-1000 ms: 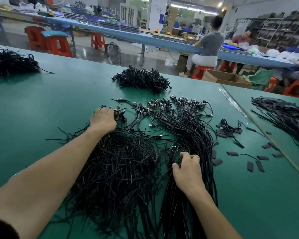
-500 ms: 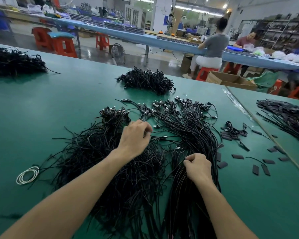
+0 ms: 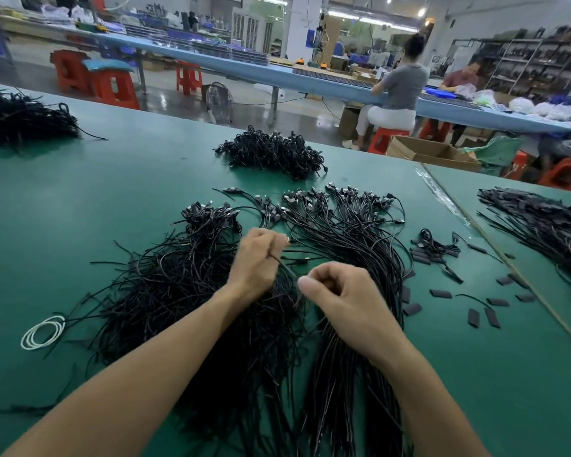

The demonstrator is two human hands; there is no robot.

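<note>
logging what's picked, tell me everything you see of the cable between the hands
The black cable is thin and round, rubbery-looking. A short taut stretch shows, slanting from the left hand, whose curled fingers grip it, down to the right hand, which seems to pinch it by the thumb. It runs above the heap of black cables; both ends are hidden.

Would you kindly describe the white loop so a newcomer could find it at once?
Start on the green table, at the tangled heap of black cables in the near left. Just off the heap's left edge lies the white loop, thin rings coiled flat, the only white thing among black.
</note>
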